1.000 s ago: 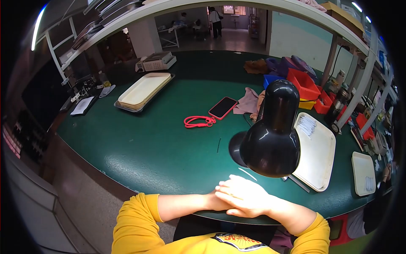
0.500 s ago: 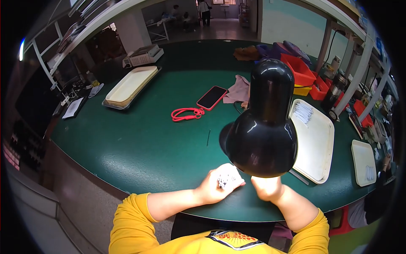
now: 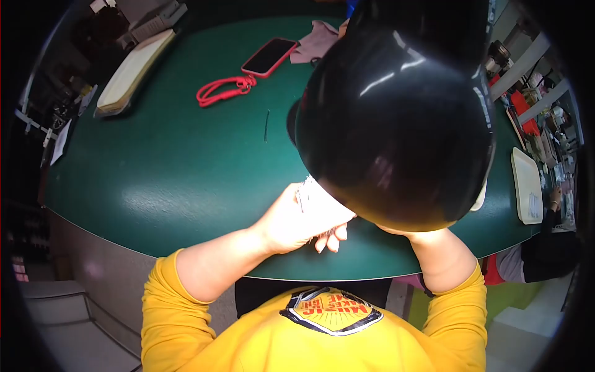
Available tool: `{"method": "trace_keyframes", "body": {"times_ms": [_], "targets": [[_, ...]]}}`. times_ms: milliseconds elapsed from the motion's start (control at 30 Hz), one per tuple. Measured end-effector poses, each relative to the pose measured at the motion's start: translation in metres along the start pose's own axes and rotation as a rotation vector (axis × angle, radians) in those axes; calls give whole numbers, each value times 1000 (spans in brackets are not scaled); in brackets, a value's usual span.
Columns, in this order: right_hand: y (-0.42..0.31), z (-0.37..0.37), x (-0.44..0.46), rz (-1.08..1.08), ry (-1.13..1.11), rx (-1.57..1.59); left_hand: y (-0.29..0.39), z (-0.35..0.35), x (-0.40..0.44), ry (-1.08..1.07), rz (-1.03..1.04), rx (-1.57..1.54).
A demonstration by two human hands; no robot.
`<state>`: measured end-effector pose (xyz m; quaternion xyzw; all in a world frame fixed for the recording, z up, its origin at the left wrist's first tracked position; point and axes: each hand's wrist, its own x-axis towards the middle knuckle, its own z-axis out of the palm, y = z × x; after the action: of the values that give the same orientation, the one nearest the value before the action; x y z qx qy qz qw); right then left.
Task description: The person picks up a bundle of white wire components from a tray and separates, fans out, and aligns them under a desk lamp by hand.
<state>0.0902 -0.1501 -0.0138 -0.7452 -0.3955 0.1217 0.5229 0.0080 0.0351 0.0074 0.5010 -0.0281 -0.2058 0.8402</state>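
My left hand (image 3: 297, 214) is closed around a bundle of thin, light-coloured pieces (image 3: 302, 197). Their ends poke out above the thumb side and below near the fingers. Strong lamp light washes out the hand and bundle, so what the pieces are is unclear. My right hand (image 3: 409, 234) reaches in from the right under the black lamp head (image 3: 396, 124). That lamp covers its fingers, and whatever they hold is hidden. A single thin dark piece (image 3: 267, 125) lies on the green table (image 3: 180, 161), beyond my left hand.
A phone (image 3: 269, 57) with a red strap (image 3: 223, 93) lies ahead beside a pinkish cloth (image 3: 317, 40). Stacked trays (image 3: 136, 71) stand at the left. On the right is a pale tray (image 3: 527, 186) holding thin pieces, near another person's hand (image 3: 556, 198).
My view has tipped downward and closer, so the lamp looks larger and hides most of the large white tray. My left hand has turned, the bundle now showing at both ends of the grip.
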Motion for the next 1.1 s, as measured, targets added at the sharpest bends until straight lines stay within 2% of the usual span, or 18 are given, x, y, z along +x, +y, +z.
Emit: {"method": "trace_keyframes", "body": {"times_ms": [67,167,200,300,333,433,633,833,933,1033,1100], "targets": [[-4,-2,-1,41,22,114,0,0,2,21,-20,-13],[-12,-6,2,91,76,288,-18,-17,8,-37,59,68],[-16,-4,10,105,98,342,-11,-10,7,27,79,52],[-29,-3,9,148,156,498,-20,-20,9,1,105,20],[-30,-9,2,163,173,552,-16,-17,6,70,111,97],[-43,-11,-13,212,223,718,-6,-14,0,73,49,115],[-68,-9,-18,297,339,1055,-18,-17,-1,12,8,-56],[-94,4,8,365,474,1391,-29,-27,-1,63,122,-179],[-98,5,10,362,491,1368,-37,-30,-1,62,150,-209],[-102,6,13,356,512,1337,-50,-40,3,-60,216,-311],[-104,7,15,350,528,1316,-48,-37,2,-3,194,-354]]}}
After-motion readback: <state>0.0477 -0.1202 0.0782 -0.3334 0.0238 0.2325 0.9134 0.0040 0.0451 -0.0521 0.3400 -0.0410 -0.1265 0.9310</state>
